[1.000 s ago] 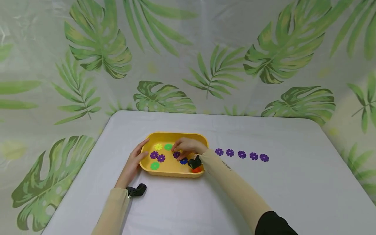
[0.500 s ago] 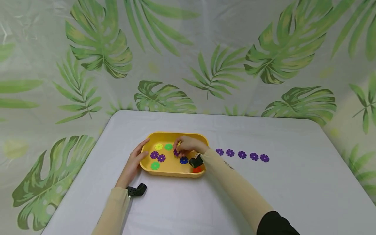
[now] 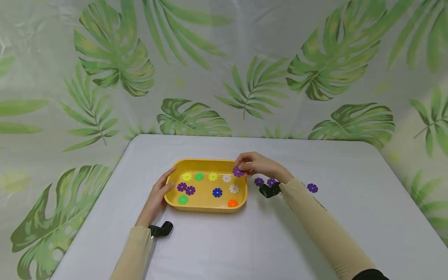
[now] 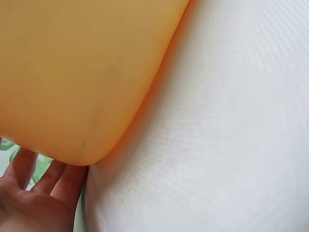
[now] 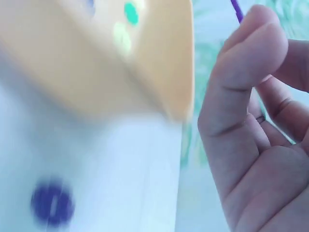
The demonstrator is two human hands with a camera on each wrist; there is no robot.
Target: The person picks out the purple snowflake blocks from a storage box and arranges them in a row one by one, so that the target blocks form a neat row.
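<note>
My right hand (image 3: 257,164) pinches a purple flower-shaped disc (image 3: 238,172) between thumb and fingers, over the back right rim of the yellow tray (image 3: 206,208). In the right wrist view only the edge of that purple disc (image 5: 236,9) shows beyond the thumb. My left hand (image 3: 157,196) holds the tray's left end, with the thumb at the rim and the fingers along the outer wall. The left wrist view shows those fingers (image 4: 60,183) behind the tray wall (image 4: 87,96). Two overlapping purple discs (image 3: 186,188) lie in the tray.
Also in the tray are a blue disc (image 3: 217,192), an orange disc (image 3: 232,203), and yellow, green and white ones. Right of the tray, purple discs (image 3: 259,181) lie in a row on the white table (image 3: 217,245), partly hidden by my right wrist and sleeve (image 3: 315,210).
My right hand has picked up a purple disc inside the tray and moved it right and up to the tray's right rim. The left hand has stayed at the tray's left end.
</note>
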